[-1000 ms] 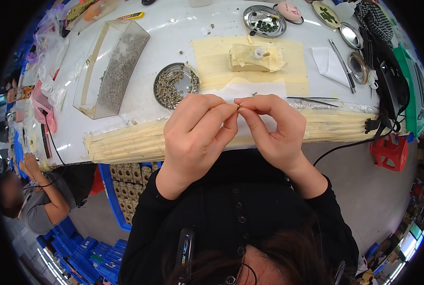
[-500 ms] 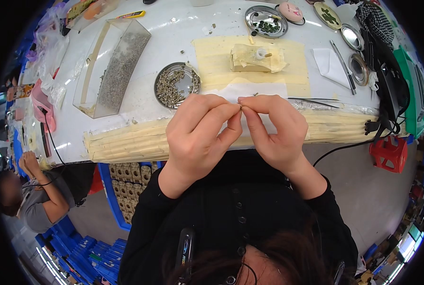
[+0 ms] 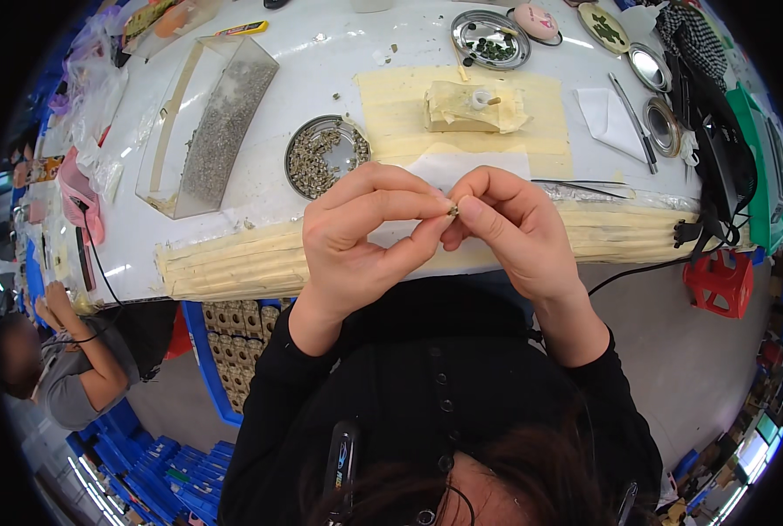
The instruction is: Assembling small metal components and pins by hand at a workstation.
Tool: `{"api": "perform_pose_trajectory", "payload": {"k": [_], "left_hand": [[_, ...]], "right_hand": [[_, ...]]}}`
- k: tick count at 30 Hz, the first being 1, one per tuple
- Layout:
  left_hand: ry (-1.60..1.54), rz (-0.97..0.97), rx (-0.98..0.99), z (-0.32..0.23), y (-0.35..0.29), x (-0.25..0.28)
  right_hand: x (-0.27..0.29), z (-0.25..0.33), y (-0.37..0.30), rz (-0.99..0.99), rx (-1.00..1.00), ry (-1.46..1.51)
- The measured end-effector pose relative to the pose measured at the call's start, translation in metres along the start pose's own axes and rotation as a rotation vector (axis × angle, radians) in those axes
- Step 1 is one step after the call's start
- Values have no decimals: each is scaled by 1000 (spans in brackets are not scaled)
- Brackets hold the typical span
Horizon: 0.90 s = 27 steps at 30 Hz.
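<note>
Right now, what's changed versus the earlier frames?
The tiny metallic piece pinched in the bare left hand shifted slightly right and toward the person. The bare right hand rolled, bringing its thumb uppermost. Nothing visibly released. The round silver metal tray stayed put.

Table [image 3: 321, 70]: white top, reflecting light. Floor [image 3: 650, 337]: grey, along the table's near side. Stool [image 3: 733, 282]: red, near the table's right end. Lights [image 3: 94, 491]: lit, well apart from the table.
</note>
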State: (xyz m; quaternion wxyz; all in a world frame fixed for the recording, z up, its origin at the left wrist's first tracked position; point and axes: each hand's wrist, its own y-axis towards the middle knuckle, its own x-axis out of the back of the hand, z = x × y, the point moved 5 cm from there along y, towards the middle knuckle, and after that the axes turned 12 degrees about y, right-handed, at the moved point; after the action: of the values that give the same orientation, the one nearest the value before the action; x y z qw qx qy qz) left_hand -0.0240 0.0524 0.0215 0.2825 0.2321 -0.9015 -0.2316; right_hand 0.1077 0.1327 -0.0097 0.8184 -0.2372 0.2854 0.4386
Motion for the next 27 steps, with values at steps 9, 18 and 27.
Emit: {"api": "perform_pose_trajectory", "payload": {"k": [9,18,27], "left_hand": [[152,4,-58,-14,2,2],[154,-32,-102,-15,1,2],[552,10,-259,-33,0,0]], "right_hand": [[-5,9,-4,-19,179,-159],[-2,-4,0,-29,-53,123],[0,6,-2,-89,252,-319]]}}
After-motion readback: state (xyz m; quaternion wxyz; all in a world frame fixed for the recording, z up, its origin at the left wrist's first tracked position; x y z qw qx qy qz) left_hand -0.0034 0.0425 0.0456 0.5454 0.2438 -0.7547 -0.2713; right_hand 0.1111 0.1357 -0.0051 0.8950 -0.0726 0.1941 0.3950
